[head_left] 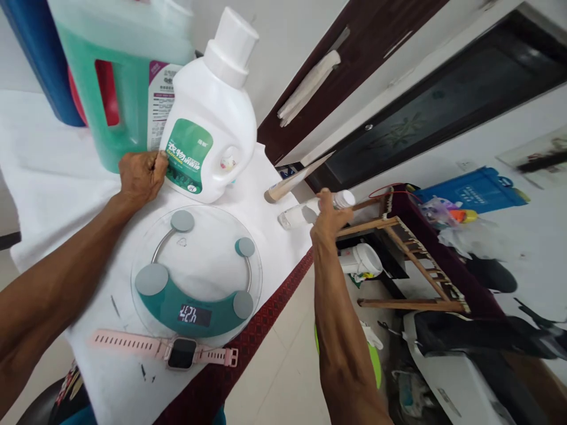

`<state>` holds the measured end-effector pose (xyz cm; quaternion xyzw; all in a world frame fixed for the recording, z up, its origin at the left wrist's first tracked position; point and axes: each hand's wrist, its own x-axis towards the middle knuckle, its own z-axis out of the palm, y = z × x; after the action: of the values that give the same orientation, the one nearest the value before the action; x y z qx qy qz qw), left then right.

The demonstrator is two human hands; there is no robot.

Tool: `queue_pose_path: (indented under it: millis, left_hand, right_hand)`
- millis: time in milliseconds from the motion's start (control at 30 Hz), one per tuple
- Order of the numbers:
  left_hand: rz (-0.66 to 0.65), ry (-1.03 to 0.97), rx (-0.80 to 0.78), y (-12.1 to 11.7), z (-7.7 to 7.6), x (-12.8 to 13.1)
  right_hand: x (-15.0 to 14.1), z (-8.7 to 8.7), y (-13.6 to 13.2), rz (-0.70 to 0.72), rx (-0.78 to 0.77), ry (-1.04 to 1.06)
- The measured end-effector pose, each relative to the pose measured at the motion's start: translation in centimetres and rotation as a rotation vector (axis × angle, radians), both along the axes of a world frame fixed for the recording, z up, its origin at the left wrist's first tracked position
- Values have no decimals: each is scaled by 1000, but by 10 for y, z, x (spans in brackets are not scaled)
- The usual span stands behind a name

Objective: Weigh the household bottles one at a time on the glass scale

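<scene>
On the white-covered table, my left hand (144,176) is closed in a fist beside the white laundry detergent bottle (234,112), its knuckles at the label's edge. Whether anything is inside that fist is hidden. Behind it stands a big jug of green liquid (128,100). At the table's right edge, my right hand (330,218) wraps round a clear bottle with a white cap (292,217), which lies tilted, its cap toward the right. In front of the detergent bottle sits a glass bathroom scale (201,277), its display lit. A pink-strapped smartwatch (181,353) lies nearer me.
A tan cylindrical object (277,192) is at the table's far right edge. Beyond are a wooden-framed stand (419,260) holding plastic bags, a white bucket (367,260) and a dark door (425,112). A blue object (42,59) stands at the back left.
</scene>
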<state>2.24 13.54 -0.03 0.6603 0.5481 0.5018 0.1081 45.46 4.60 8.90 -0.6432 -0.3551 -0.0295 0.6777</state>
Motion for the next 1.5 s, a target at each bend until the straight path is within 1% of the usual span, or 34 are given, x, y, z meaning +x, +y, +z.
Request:
queue_pose_path:
  millis: [33,133,167,233,333,400,467,533,667,733,800,833,900,967,1033,1100,1167,1233,1400,1500]
  left_hand:
    - [-9,15,-9,0,0,0]
    - [-22,50,-33,-1,0,1]
    - [-23,44,-37,-2,1,1]
    - [-17,42,-66,-3,3,3]
    - [16,66,-160,-5,10,6]
    - [37,75,-198,-6,14,7]
    - [38,74,-205,-7,16,7]
    - [36,69,-222,-7,17,7]
    - [40,67,-252,-3,14,7]
    - [49,79,-256,1,12,8]
    - [53,95,-236,3,10,8]
    - [53,103,-215,2,10,8]
    - [43,125,-177,0,12,8]
    - [47,151,-169,-5,16,9]
    - [49,171,-181,-9,20,10]
    - [43,178,-175,-13,23,11]
    - [40,183,-161,-13,23,11]
    - [40,185,-146,-11,20,9]
    - [-11,146,-50,4,6,6]
    - [-18,129,-25,12,1,5]
  right_hand:
    - [-14,4,-17,39,20,11]
    - [-64,23,-68,247,39,-24]
    - [-83,29,-82,306,33,-41]
    - [-118,38,-104,456,-32,-15]
    - [-165,43,-122,610,-158,67]
    - [-187,41,-126,684,-224,74]
    - [-201,41,-128,733,-257,41]
    - [-208,42,-128,754,-281,25]
    - [-206,44,-129,748,-340,76]
    - [-199,41,-131,765,-312,83]
    - [-186,32,-133,751,-258,88]
    - [-177,24,-134,709,-232,87]
    - [-156,2,-136,550,-192,78]
    - [-133,-28,-138,355,-155,75]
    - [-113,-59,-140,220,-200,115]
    - [-100,-83,-142,181,-281,149]
    - [-94,-98,-143,196,-324,149]
    - [-92,-104,-143,227,-330,125]
    - [-91,-104,-143,240,-339,81]
    - [-89,-107,-142,244,-345,78]
